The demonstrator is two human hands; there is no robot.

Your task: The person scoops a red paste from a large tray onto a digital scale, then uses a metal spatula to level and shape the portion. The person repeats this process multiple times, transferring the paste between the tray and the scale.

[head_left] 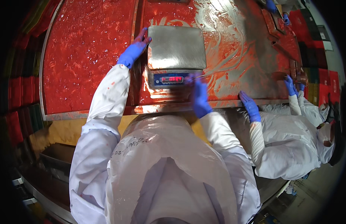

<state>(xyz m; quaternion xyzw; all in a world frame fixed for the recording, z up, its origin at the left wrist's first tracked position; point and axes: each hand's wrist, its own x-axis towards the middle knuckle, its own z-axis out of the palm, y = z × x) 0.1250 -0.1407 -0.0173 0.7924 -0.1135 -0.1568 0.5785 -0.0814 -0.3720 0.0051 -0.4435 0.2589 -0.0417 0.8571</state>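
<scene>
A bench scale (176, 48) with a square steel plate stands on a metal table (225, 56) smeared with red, wet residue. Nothing lies on its plate, and its front panel (172, 79) shows lit red digits. In a blue glove, my left hand (135, 51) rests against the plate's upper left edge with its fingers stretched out. My right hand (201, 97), gloved in blue too, is over the table's near edge, its blurred fingertips at the right end of the panel. Motion smears its fingers, so their closure is unclear.
Left of a metal divider (134, 56), a wide tray section (87, 56) holds wet red material. A co-worker's gloved hand (250, 106) lies at the near rim, right of me; more workers stand farther right. Stacked red crates (14, 87) line the left side, others (328, 86) the right.
</scene>
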